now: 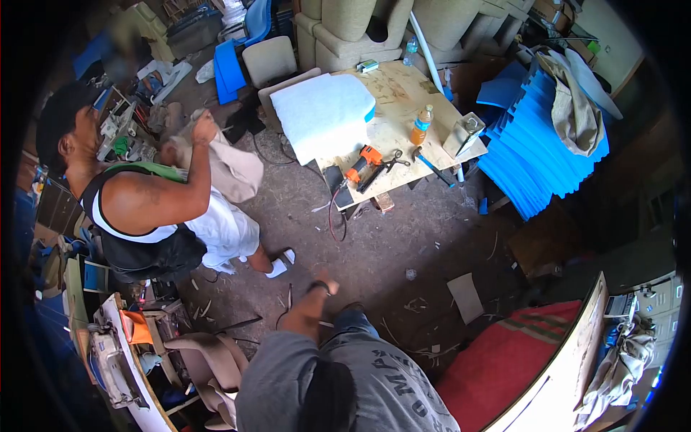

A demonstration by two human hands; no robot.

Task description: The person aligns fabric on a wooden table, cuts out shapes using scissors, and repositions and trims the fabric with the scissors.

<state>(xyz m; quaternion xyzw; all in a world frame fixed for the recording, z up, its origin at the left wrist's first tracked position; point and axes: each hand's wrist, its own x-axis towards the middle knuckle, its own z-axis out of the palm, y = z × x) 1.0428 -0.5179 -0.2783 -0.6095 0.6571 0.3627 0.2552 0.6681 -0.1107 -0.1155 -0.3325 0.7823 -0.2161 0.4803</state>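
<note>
My left hand [328, 279], with a dark band at the wrist, hangs in front of my body over the floor. Its fingers are small and blurred, and I make out nothing held in it. My right hand is out of view. Beyond stands a wooden worktable [403, 86]. An orange and black staple gun [363, 164] with a hose lies at its near edge, beside scissors [395, 161] and a hammer [433, 168]. A bottle of orange liquid [421, 126] and a metal can [463, 134] stand upright there. White padding [320, 111] covers the table's left part.
At left, a person [151, 194] in a white top holds beige fabric [234, 169]. Stacked blue foam sheets [543, 144] stand at right. A sewing machine [111, 363] and beige chair [205, 360] are at lower left; a red panel [507, 353] is at lower right. Scraps litter the floor.
</note>
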